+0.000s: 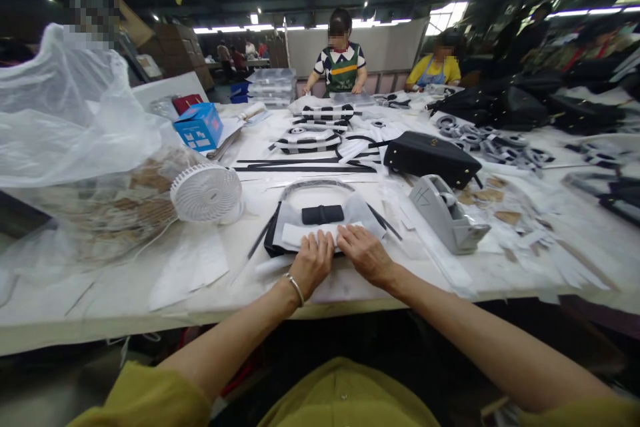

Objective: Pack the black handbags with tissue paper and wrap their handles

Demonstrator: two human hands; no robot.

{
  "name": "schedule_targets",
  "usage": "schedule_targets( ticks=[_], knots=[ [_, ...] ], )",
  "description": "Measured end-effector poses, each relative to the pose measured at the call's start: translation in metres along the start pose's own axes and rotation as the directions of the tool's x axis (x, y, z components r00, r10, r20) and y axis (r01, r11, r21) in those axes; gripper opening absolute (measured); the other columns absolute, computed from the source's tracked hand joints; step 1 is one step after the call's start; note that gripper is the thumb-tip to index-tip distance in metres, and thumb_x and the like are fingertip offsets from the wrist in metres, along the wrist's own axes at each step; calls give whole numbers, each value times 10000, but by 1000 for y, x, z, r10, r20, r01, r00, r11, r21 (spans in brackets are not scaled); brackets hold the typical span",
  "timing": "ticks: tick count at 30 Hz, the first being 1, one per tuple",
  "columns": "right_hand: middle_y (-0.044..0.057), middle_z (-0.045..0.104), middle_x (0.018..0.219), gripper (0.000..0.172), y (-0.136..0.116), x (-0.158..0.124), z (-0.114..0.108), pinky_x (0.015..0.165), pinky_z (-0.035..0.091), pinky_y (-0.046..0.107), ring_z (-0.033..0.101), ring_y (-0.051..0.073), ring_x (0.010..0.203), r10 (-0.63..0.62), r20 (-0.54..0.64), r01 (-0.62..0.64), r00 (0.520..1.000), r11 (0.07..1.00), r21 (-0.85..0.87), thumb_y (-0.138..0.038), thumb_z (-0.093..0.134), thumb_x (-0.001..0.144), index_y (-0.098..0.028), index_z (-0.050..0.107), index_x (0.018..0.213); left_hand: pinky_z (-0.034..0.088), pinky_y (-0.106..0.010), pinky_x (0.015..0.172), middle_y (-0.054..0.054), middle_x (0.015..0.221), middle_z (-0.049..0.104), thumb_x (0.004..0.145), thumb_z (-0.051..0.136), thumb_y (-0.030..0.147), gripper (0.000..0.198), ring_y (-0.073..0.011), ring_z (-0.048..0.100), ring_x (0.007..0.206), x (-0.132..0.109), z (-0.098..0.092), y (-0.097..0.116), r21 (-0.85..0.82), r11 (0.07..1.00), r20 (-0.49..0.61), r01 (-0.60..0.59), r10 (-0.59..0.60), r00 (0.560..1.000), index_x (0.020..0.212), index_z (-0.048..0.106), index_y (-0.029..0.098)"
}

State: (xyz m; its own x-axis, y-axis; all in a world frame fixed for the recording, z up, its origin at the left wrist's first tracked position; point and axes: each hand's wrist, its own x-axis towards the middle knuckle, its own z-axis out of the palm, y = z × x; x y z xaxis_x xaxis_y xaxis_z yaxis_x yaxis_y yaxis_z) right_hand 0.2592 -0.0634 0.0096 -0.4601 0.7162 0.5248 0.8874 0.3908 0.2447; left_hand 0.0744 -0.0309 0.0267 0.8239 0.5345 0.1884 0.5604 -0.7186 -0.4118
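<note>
Handbag work at the near edge of the table (115, 300), approx 6 o'clock. A black handbag (271, 243) lies flat there, mostly covered w/ white wrapping paper (295, 235). Its arched handle (300, 185) points to 12 o'clock and looks wrapped in pale film. A black tab (323, 214) sits across the middle, just below the handle.

L hand (311, 260) and R hand (365, 255) sit side by side on the paper at the bag's near edge, thumbs almost touching. L fingers (320, 240) are close together and bent slightly, tips pressing the paper. R fingers (350, 237) are also together and laid flat on it. Neither hand is clamped round anything. A thin bracelet (295, 288) is on the L wrist.

Round the bag:
- Small white fan (207, 193) at 10 o'clock, near it, lying against a clear plastic sack (75, 113) of brown pieces.
- Grey tape dispenser (447, 213) at 3 o'clock, nearby.
- Second black bag (430, 159) at 1 o'clock, further back.
- Striped black-and-white bundles (307, 140) at 12 o'clock, w/ long black strips (300, 167) in front of them.
- Blue box (199, 125) at 11 o'clock, well apart.

At the far side, 12 o'clock, a co-worker in a striped top and green apron (341, 67) has both hands on the table. Another person in yellow (435, 68) sits at 1 o'clock.
</note>
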Motion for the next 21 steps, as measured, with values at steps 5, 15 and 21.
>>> schedule_targets(
  ticks=[5, 15, 21],
  knots=[
    [154, 587, 1301, 340, -11, -6, 2, 1032, 382, 479, 501, 306, 1215, 83, -40, -83, 996, 997, 4, -119, 493, 916, -104, 555, 1250, 521, -399, 818, -254, 1275, 577, 955, 298, 81, 414, -284, 637, 1041, 5, -3, -16, -72, 993, -6, -90, 90, 996, 1335, 456, 37],
    [175, 533, 1366, 643, 11, 16, -16, 1052, 315, 516, 472, 336, 1219, 134, 5, -134, 991, 991, -15, -280, 680, 831, -118, 428, 1400, 521, -375, 728, -120, 969, 637, 846, 479, 126, 339, -256, 618, 851, 36, -37, -48, -200, 975, 15, -98, 103, 995, 1183, 509, 101],
    [177, 591, 1289, 421, 29, 37, -20, 934, 400, 466, 544, 300, 1098, 70, -17, -70, 997, 997, -28, -178, 505, 905, -95, 504, 1317, 525, -366, 693, -105, 949, 656, 734, 560, 130, 388, -265, 635, 846, 52, -48, -67, -234, 969, 32, -84, 94, 995, 1121, 526, 122]
  ],
)
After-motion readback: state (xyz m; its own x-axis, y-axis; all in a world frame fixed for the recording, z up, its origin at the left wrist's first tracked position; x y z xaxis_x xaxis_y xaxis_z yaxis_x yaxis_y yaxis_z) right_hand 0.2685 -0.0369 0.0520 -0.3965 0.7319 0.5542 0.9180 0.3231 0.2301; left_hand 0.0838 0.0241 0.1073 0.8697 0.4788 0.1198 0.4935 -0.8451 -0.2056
